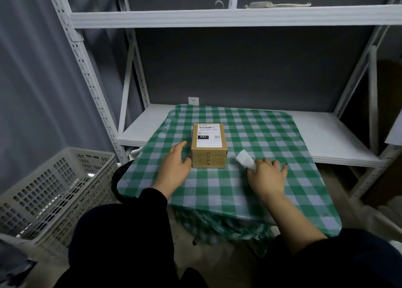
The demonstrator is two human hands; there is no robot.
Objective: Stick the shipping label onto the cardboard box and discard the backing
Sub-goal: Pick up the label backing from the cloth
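Observation:
A small cardboard box [208, 157] sits on the green checked tablecloth [239, 192]. A white shipping label [209, 136] lies flat on the box's top face. My left hand [175, 164] rests open against the box's left side, thumb touching its front corner. My right hand [266, 175] lies on the cloth to the right of the box, fingers closed on a crumpled white piece of backing paper [245, 159] that sticks out toward the box.
A white perforated plastic basket [50, 192] stands on the floor at the left. A dark round bin rim [119, 174] shows under the table's left edge. White metal shelving [235, 15] surrounds the table, with a shelf board [330, 139] behind it.

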